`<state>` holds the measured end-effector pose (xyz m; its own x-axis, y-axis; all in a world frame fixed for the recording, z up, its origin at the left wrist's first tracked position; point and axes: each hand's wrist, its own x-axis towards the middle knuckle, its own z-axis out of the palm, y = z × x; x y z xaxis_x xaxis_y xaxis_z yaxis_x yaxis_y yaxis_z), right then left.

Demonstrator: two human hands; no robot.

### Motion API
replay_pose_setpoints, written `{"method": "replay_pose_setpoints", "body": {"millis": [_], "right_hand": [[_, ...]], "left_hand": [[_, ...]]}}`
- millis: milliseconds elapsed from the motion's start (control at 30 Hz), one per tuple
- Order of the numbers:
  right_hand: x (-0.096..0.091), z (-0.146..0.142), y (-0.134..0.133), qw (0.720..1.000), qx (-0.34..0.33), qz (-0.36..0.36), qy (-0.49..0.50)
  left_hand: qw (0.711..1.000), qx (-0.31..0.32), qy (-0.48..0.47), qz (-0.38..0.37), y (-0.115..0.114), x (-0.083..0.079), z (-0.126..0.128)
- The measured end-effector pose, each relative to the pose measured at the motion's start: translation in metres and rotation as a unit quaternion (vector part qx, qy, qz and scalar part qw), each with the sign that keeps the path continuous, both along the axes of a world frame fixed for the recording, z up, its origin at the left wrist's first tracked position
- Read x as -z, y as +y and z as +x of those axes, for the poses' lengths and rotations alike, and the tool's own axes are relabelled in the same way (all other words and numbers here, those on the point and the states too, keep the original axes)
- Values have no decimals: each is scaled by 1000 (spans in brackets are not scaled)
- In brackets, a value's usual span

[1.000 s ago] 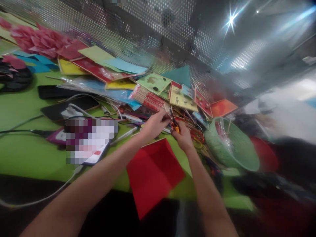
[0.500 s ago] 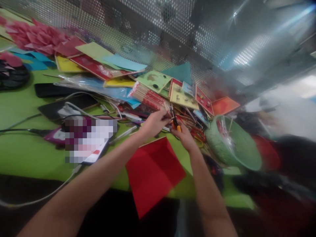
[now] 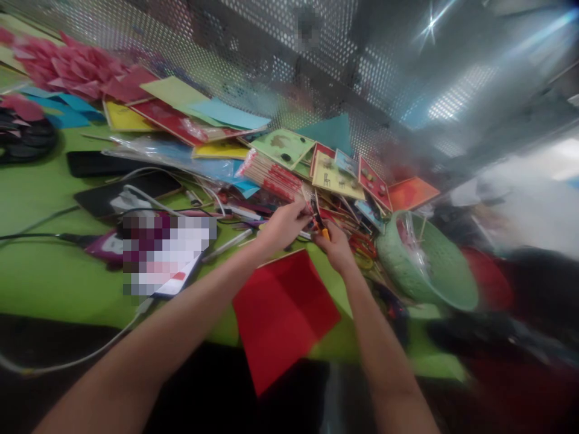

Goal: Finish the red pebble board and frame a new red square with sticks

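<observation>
My right hand [image 3: 335, 244] is closed around orange-handled pliers [image 3: 325, 232], whose dark jaws point up and away from me. Just left of the jaws, my left hand [image 3: 286, 224] pinches its fingertips together; what lies between them is too small to make out. Both hands meet above the pile of craft supplies. Below them, a red square sheet [image 3: 287, 316] lies at the table's near edge, with a thin pale strip along its far side. A bundle of thin sticks [image 3: 274, 176] with red marks lies just beyond my left hand.
On the green table [image 3: 36, 283] are a lit phone [image 3: 183, 274] with a white cable, dark phones and a purple item. Decorated cards [image 3: 338, 176] and coloured paper lean at the back by a perforated metal panel [image 3: 271, 54]. A green basket [image 3: 434, 271] stands right.
Both hands stay almost in place, with the pliers still held close to the left fingertips. The view has shifted very slightly; nothing else has visibly moved.
</observation>
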<state>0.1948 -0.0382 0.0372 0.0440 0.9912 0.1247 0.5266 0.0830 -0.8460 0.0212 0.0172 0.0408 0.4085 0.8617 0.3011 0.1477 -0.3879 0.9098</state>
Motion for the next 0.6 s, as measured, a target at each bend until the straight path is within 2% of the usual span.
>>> {"method": "replay_pose_setpoints", "body": {"millis": [67,200,300,400,467,600], "right_hand": [[2,1,1,1000,0,10,3],[1,6,0,998,-16,-18,66],[-4,21,0,998,20,2,54],[-10,46,2,992,85,63,-74],[-12,61,4,971,128,88,-183],[-1,70,9,920,178,62,-345]], "left_hand": [[1000,15,-6,-10,0,1,1],[999,36,-30,-27,-1,0,1],[999,25,-27,-16,0,-2,-3],[1000,4,-20,-2,3,-4,-9],[1000,-8,-17,4,5,-4,-11],[999,-25,5,25,8,-2,-9]]}}
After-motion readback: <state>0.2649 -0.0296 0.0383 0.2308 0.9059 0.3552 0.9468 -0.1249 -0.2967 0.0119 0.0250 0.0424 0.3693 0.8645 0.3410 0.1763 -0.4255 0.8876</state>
